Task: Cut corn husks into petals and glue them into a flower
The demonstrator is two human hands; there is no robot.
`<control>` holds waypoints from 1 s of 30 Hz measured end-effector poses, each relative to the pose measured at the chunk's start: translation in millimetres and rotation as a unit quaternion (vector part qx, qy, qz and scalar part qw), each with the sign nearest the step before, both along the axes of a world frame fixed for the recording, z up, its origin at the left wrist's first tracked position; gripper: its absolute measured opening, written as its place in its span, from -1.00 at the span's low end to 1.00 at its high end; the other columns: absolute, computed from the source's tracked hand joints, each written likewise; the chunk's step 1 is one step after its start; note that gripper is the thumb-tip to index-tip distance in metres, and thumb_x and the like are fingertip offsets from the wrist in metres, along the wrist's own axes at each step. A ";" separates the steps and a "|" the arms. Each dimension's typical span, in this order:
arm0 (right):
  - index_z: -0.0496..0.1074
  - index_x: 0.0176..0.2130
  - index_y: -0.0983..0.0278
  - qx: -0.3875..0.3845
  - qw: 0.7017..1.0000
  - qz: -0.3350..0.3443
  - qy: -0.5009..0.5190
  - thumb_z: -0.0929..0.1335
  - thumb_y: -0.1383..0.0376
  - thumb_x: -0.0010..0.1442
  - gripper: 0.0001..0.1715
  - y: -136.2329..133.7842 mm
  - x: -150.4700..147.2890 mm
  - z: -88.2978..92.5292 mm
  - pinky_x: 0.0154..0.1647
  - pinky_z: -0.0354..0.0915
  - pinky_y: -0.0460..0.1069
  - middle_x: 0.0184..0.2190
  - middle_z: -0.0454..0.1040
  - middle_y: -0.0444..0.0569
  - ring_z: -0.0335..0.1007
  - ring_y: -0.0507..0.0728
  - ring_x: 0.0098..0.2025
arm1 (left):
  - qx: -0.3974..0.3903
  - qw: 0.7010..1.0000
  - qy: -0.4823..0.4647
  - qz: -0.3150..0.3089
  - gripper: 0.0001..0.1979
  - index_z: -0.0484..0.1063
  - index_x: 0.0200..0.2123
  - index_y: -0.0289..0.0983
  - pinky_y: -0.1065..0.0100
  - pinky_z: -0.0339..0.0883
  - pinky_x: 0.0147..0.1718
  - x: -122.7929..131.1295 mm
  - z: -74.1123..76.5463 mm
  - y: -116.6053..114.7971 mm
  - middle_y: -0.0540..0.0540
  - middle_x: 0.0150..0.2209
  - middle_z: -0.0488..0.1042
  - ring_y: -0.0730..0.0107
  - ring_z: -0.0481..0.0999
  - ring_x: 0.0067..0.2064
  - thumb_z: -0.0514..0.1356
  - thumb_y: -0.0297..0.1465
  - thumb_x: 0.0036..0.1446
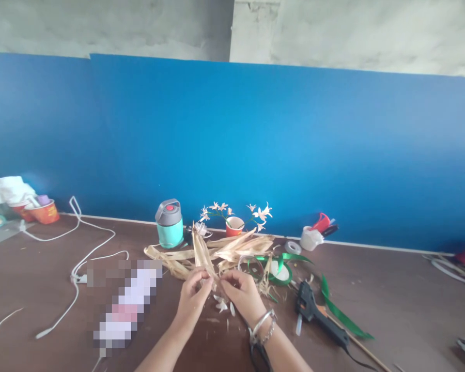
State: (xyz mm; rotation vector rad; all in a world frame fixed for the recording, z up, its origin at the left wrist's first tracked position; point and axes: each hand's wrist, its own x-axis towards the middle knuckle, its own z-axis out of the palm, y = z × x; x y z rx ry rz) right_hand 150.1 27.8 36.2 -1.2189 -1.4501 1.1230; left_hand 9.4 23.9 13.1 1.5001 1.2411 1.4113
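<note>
My left hand (195, 294) pinches the lower end of a pale dried corn husk (202, 251), which points upward and away from me. Close beside it, my right hand (243, 293) has its thumb and fingers pressed together at the husk's base. Behind both hands lies a pile of more dried husks (240, 247). Small white petal-shaped pieces (220, 304) rest on the brown table between my wrists. Partly under my right wrist are dark-handled scissors (259, 355). To the right of that hand sits a roll of green ribbon (281, 271).
A black glue gun (320, 312) lies at right, near a loose green ribbon strip (343, 312). Behind stand a turquoise flask (169, 230), a paper cup (234, 227) with white flowers, and a white holder (311, 238). White cables (86, 258) trail at left beside a blurred-out object (126, 307).
</note>
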 end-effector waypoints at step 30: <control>0.36 -0.63 0.33 -0.111 0.971 -0.059 0.204 0.44 0.16 -0.17 -0.70 8.2 9.8 0.8 -0.63 0.07 -0.13 -0.72 0.34 -0.15 0.16 -0.05 -0.67 | -0.071 0.997 0.014 0.036 -0.70 0.40 -0.58 -0.28 0.38 0.24 -0.36 -3.0 0.6 1.5 -0.12 -0.29 0.44 0.27 0.42 -0.31 0.14 -0.19 0.01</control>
